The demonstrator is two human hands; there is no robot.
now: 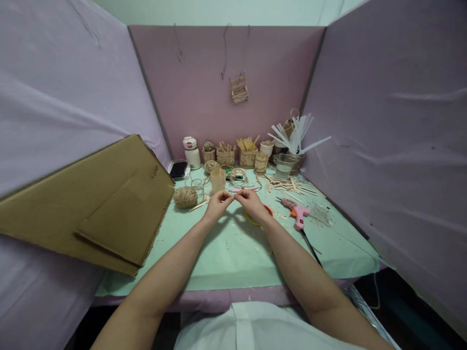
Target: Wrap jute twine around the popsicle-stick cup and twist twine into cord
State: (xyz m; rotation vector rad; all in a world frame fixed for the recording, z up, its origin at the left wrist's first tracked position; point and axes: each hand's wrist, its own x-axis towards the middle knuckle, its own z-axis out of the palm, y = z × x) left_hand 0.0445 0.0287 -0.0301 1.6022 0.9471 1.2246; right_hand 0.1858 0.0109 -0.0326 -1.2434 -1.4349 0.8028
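Over the middle of the table, my left hand (218,205) and my right hand (251,203) meet with thumbs and fingertips pinched together. Whatever lies between the fingertips is too small to make out. Just beyond my left hand stands a pale upright cup (218,179) that looks made of thin wooden strips. A slim pink object (239,190) lies behind the fingers. Under my right wrist is a red and yellow ring (252,220), partly hidden by the forearm. To the left of my left hand rests a ball of twine (185,197).
A pink glue gun (299,214) lies at the right, its cord running toward the front edge. Behind it are scattered wooden sticks (292,185) and a clear cup (284,166). Stick-filled baskets (248,158) line the back. Cardboard (109,209) leans at the left.
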